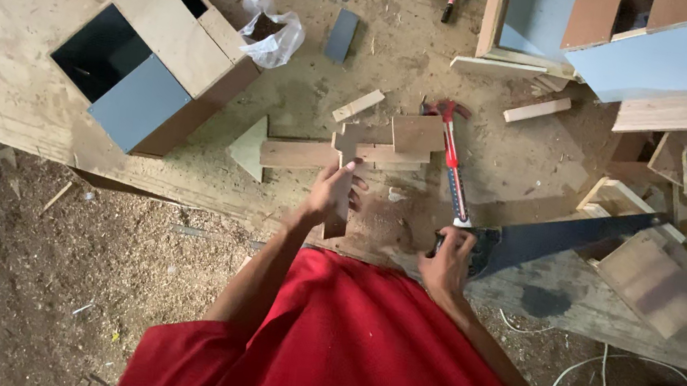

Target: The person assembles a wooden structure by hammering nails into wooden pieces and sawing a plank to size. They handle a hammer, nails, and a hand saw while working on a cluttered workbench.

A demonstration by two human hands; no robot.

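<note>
Narrow wood strip (pixel 342 186) at the workbench (pixel 22 91) front edge: our left hand (pixel 329 193) clamps it; right of it, our right hand (pixel 447 259) closes on the handsaw (pixel 564 236). Beyond lies a claw hammer (pixel 452 158). We judge firm pressure steadies cutting.

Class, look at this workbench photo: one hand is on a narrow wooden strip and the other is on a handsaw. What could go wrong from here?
1. The left hand alone steadies the wooden strip; no clamp shows, so it may slip.
2. The right hand grips the handsaw, whose blade lies across offcuts and could snag.
3. The red-handled hammer lies between the hands and could be knocked.
</note>
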